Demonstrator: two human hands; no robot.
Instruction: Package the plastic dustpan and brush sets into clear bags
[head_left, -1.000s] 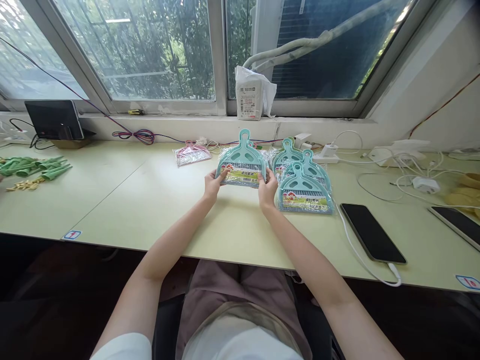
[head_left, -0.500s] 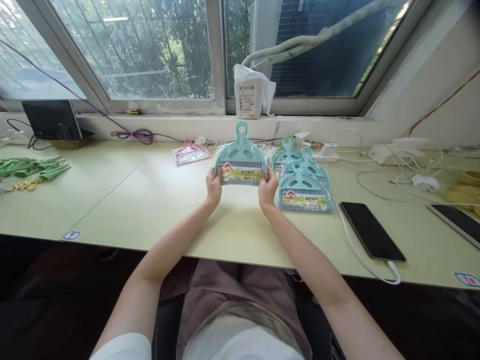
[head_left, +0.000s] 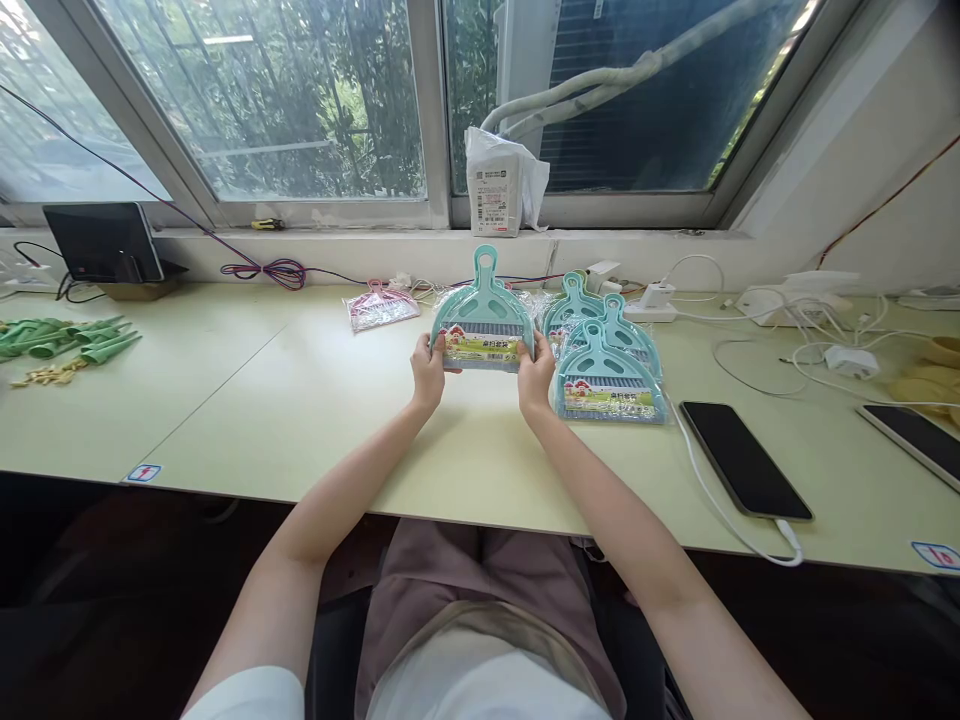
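Between my two hands is a teal dustpan and brush set [head_left: 486, 300], held up with its loop handle on top and a printed label across the grey bristles. My left hand [head_left: 428, 370] grips its lower left edge, thumb in front. My right hand [head_left: 535, 372] holds the lower right edge the same way. Just right of my right hand, several more teal dustpan sets [head_left: 609, 370] in clear wrap lie overlapping on the table. A pink set [head_left: 382, 306] in clear wrap lies farther back on the left.
On the pale table [head_left: 247, 420], a charging phone [head_left: 745, 460] lies at right, with white cables and chargers [head_left: 851, 360] behind it. Green items [head_left: 67, 338] lie at far left, near a dark tablet [head_left: 103, 242]. A tissue pack [head_left: 496, 190] stands on the sill.
Both hands keep their grip on the teal dustpan set, which has barely moved. Some fingers of my left hand now show beneath its lower edge. The view has shifted very slightly.
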